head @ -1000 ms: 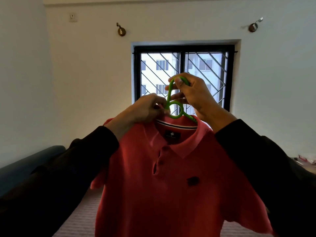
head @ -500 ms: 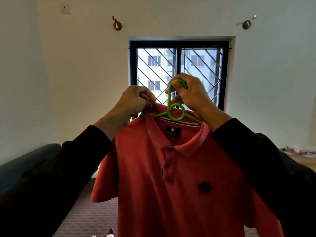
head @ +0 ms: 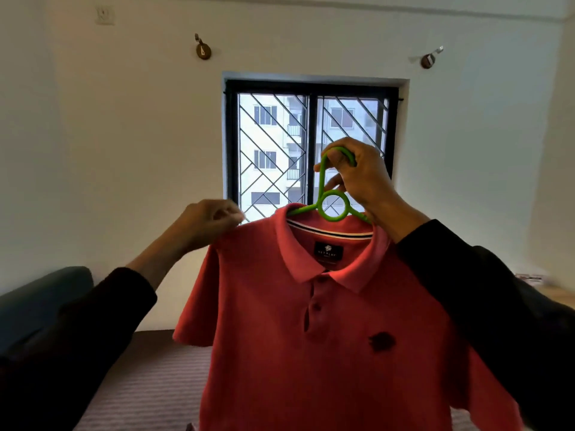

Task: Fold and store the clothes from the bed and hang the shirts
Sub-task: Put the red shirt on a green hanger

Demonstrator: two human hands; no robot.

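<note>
A red polo shirt [head: 326, 337] hangs in front of me on a green plastic hanger [head: 332, 204], whose arms run inside the collar. My right hand [head: 361, 178] grips the hanger's hook, held up before the window. My left hand [head: 208, 220] pinches the shirt's left shoulder seam, out to the left of the collar. The shirt's collar is open, with a dark label and a dark chest logo showing. Its lower hem is out of view.
A barred window [head: 311, 144] is in the far wall, with two wall hooks [head: 203, 50] above it. A dark blue headboard or sofa edge [head: 43, 300] is at the left. The striped bed cover [head: 149, 390] lies below. Papers lie on a surface [head: 535, 279] at right.
My left hand has slid from the collar outward along the shirt's left shoulder. The shirt now sits spread over the hanger. My right hand has kept its grip on the hook.
</note>
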